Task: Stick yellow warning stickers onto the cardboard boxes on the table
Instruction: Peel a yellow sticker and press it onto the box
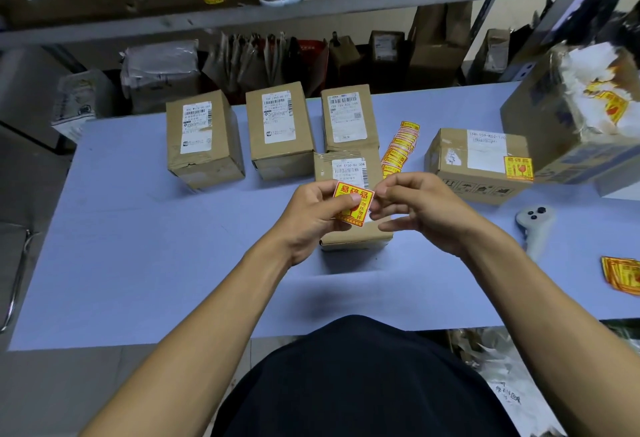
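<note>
Left hand (313, 215) pinches the sticker (353, 203) above the near box (349, 173) at mid-tabletop; right hand (412, 204) has its grip closed on the sticker's edge, peeling. Best peel slowly, keep it flat, then press it beside the label.

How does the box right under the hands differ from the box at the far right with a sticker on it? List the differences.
1. The near box shows no yellow sticker stuck on it; the right box already carries one at its top's near right corner.
2. The near box lies half hidden beneath the left hand and right hand; the right box stands unobstructed.
3. The near box looks narrower, the right box wider.

Both are brown cardboard with white shipping labels.
</note>
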Available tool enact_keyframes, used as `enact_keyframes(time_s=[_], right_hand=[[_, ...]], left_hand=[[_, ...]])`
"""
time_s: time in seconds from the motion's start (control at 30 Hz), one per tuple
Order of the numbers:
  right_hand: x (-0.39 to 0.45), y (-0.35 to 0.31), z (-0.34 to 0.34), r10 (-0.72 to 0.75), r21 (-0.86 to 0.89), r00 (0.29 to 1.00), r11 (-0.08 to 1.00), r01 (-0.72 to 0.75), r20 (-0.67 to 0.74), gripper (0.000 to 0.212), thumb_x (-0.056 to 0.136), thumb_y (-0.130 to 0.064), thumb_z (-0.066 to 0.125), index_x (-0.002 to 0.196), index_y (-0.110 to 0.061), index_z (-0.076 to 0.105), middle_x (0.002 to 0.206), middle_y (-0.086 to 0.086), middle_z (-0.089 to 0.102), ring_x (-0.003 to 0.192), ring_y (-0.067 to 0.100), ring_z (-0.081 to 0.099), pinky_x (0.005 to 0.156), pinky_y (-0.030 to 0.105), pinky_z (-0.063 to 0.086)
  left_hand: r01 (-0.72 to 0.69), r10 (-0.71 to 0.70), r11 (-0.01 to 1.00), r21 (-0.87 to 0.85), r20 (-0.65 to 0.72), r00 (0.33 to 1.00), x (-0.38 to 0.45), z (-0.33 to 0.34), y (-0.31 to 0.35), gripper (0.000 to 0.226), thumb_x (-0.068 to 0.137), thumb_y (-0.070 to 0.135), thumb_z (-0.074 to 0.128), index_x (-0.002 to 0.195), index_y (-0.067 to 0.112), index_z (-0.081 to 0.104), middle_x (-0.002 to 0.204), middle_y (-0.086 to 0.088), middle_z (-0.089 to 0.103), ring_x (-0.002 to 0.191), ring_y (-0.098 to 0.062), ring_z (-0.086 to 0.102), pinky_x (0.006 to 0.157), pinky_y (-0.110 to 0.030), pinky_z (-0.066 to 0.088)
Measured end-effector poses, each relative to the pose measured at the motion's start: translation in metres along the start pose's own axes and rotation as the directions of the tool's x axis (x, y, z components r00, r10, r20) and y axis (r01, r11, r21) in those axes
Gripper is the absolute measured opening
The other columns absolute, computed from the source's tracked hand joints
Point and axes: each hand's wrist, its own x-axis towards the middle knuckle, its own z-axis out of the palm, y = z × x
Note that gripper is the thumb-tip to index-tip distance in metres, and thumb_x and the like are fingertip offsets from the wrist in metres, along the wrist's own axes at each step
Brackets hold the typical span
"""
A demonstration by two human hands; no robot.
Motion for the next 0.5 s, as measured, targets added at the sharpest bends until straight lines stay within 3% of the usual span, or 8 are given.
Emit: enact_keyframes(time_s=[0.3, 0.5], right_hand=[[-0.0008, 0.0033, -0.0005, 0.015, 0.028, 0.997, 0.999, -0.018, 0.08, 0.023, 0.096, -0.011, 0.06, 0.078, -0.017, 0.072, 0.082, 0.012, 0.073, 0.082, 0.02, 0.073, 0.061, 0.03, 0.06], [-0.002, 0.0035, 0.0009, -0.022, 0.095, 0.99, 0.995, 0.009, 0.143, 0.005, 0.08, -0.023, 0.071, 0.079, -0.02, 0.075, 0.082, 0.008, 0.073, 0.087, 0.019, 0.073, 0.058, 0.028, 0.059]], left_hand=[[0.033, -0.036, 0.997, 0.073, 0.05, 0.998, 0.0025, -0.0019, 0.0059, 0.01, 0.092, 0.007, 0.064, 0.093, 0.01, 0.073, 0.082, -0.006, 0.074, 0.069, -0.012, 0.065, 0.064, -0.025, 0.053], [0.056, -0.059, 0.998, 0.035, 0.091, 0.994, 0.0038, -0.0041, 0.0106, 0.011, 0.093, 0.003, 0.061, 0.091, 0.006, 0.071, 0.076, -0.004, 0.072, 0.064, -0.011, 0.065, 0.057, -0.022, 0.052]])
